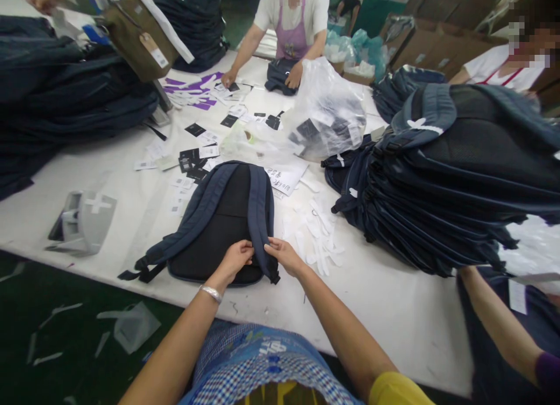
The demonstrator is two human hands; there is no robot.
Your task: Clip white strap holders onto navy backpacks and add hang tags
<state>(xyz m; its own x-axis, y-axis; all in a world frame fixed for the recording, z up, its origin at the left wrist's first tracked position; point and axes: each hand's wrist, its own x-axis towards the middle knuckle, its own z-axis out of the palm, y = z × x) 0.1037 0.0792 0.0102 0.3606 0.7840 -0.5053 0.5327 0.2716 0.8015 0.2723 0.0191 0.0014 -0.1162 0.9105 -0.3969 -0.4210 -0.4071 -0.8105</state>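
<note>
A navy backpack (225,218) lies on the table in front of me with its black back panel facing up. Its right shoulder strap (259,209) runs down between my hands. At the strap's left edge, my left hand (238,258) is closed in a pinch, fingertips against the strap. From the other side my right hand (284,256) pinches the strap's right edge between thumb and fingers. Whether something thin is also between the fingers is too small to tell. The left shoulder strap (196,218) lies loose, its buckle end past the bag's lower left corner.
White paper strips (317,236) lie right of the backpack, black tags (192,160) beyond it. A tall stack of backpacks (437,201) stands right, another pile (65,107) left. A grey holder (85,221) sits near the left edge. A co-worker (293,37) works opposite; another person's arm (499,311) reaches in at right.
</note>
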